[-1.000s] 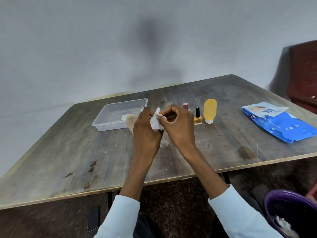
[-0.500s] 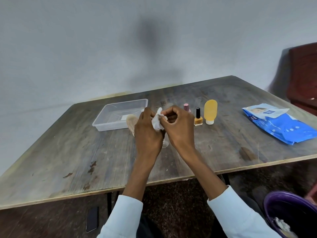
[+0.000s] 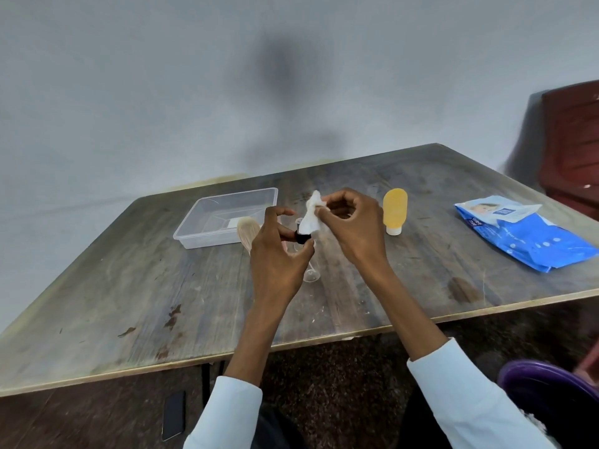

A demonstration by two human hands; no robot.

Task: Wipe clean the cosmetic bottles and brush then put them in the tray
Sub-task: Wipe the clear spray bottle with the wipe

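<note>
Your left hand (image 3: 278, 264) pinches a small black-capped bottle (image 3: 303, 237); your right hand (image 3: 351, 228) pinches a white wipe (image 3: 311, 218) against it. Tray (image 3: 207, 236) at ten o'clock.

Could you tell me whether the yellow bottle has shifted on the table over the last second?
No. The yellow bottle stands cap-down in the same spot, between the clear tray and the blue wipes pack.

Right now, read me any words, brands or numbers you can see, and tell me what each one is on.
"mee mee", partly legible: side edge of the blue wipes pack.
Dark blue label on the pack's white flap: too small and blurred to read.
Yellow bottle, clear tray: no readable text.
</note>
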